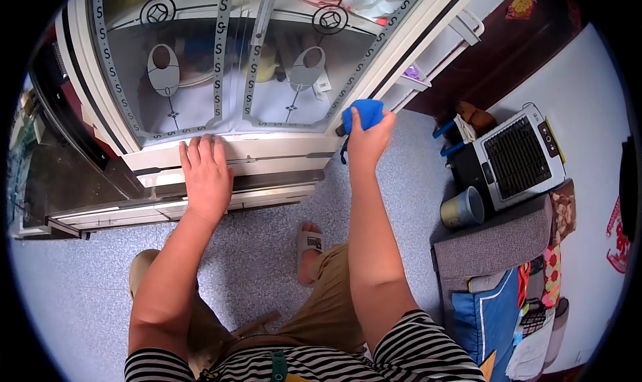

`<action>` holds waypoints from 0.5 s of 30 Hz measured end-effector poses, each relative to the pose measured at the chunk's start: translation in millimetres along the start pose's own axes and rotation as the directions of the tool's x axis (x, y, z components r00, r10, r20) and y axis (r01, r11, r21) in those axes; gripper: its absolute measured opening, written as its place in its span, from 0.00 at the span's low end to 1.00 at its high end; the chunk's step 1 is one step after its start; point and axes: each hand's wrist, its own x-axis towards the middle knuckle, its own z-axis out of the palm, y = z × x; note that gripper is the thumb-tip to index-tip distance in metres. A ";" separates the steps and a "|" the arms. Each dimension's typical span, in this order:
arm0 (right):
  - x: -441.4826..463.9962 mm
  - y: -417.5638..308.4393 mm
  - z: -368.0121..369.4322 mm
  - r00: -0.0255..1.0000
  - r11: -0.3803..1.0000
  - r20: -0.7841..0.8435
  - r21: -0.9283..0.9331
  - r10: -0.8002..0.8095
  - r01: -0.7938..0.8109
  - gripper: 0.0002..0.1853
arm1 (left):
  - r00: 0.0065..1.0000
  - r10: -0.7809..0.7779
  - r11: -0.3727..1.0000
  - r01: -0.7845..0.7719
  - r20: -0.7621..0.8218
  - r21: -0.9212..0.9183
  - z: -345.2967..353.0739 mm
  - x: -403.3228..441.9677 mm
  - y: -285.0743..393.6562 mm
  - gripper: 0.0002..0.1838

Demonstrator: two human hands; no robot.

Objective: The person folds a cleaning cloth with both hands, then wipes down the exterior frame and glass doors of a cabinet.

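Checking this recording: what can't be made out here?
Head view:
Part of the blue cloth: covered by the right hand.
Palm of the left hand: faces away.
Lower-shelf items: dim behind patterned glass.
Control panel markings: too small.
Black thing: cut off by right edge.

The room is brightly lit by a cool light whose source is kept out of view. The speckled floor point(409, 181) is rendered pale and bluish, with soft shadows laid below the cabinet point(267, 146) and between the trouser legs point(328, 308). The white wall point(602, 114) is brightly washed, while the dark-red door point(491, 68) is left dim. The glass doors point(194, 104) are partly veiled by faint reflections. The left hand point(204, 173) and right hand point(370, 140) are shown fairly sharp; in the blue cloth point(365, 112), fine texture is lost. Straight lines are bowed by the wide lens, the corners are blacked out, and the rim is softened and fringed bluish.
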 end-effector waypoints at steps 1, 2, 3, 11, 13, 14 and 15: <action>-4.2 4.0 -0.1 0.998 0.999 0.057 -0.047 0.024 -0.021 0.30 | 1.000 0.004 1.000 -0.004 -0.004 -0.001 -0.3 -0.3 -0.4 0.35; -9.0 9.8 1.7 0.995 0.998 0.091 -0.046 0.046 -0.042 0.30 | 1.000 0.002 1.000 -0.002 0.003 -0.010 -0.4 -0.1 -1.0 0.36; -13.6 14.9 2.5 0.995 0.998 0.086 -0.045 0.043 -0.039 0.30 | 1.000 0.000 1.000 0.001 0.011 -0.019 -0.5 -0.1 -1.6 0.36; -27.7 24.8 2.9 0.970 0.988 0.237 -0.150 0.062 -0.026 0.30 | 1.000 0.010 0.999 -0.010 -0.006 -0.045 0.2 -1.0 -3.0 0.37; -26.2 19.0 0.6 0.974 0.989 0.223 -0.151 0.035 -0.002 0.29 | 1.000 0.006 0.999 -0.006 0.002 -0.047 0.2 -2.3 -1.9 0.37; -22.7 15.6 0.7 0.987 0.993 0.158 -0.119 0.018 0.001 0.29 | 1.000 0.003 0.999 -0.003 -0.004 -0.045 0.2 -2.1 -1.2 0.38; -17.5 10.3 0.8 0.996 0.996 0.093 -0.086 0.002 0.006 0.29 | 1.000 -0.002 0.999 0.002 -0.011 -0.042 1.3 -1.2 -1.1 0.39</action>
